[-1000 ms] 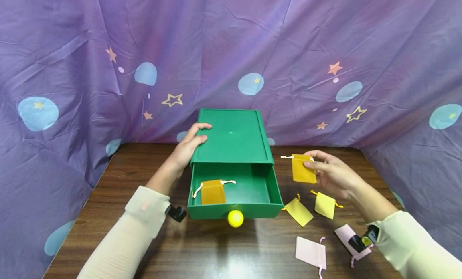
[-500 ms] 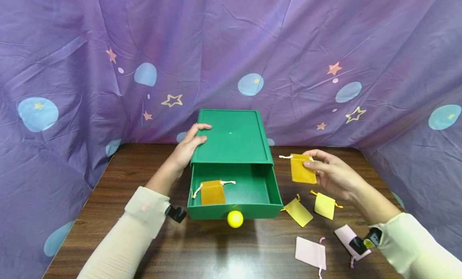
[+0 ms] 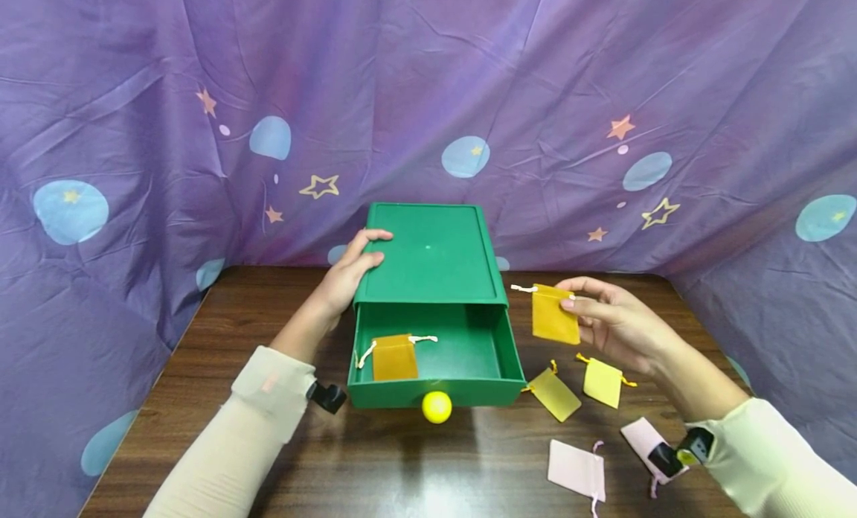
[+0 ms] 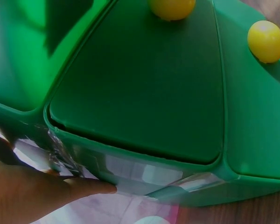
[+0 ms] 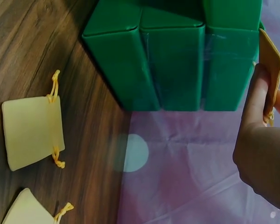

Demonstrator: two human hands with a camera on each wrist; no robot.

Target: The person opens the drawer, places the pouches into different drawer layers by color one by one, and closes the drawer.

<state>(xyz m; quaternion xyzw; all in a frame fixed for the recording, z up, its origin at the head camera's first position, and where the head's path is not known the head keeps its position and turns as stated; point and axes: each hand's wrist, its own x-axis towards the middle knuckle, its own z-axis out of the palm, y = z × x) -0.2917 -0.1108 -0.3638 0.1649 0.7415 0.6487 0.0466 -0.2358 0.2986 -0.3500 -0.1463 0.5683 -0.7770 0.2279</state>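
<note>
One mustard pouch (image 3: 553,317) is held up right of centre in the frame, above the surface (image 3: 495,473) and apart from the green box (image 3: 428,250). The right hand (image 3: 619,323) has its grip clamped on it, thumb and fingers pinching. The left hand (image 3: 338,283) rests its fingers on the box's left edge, its grip slack. Another such pouch (image 3: 395,358) lies at the left inside the pulled-out drawer (image 3: 469,394). The step in hand seems to be bringing the held pouch to the drawer; that calls for a leftward move, then loosened fingers.
</note>
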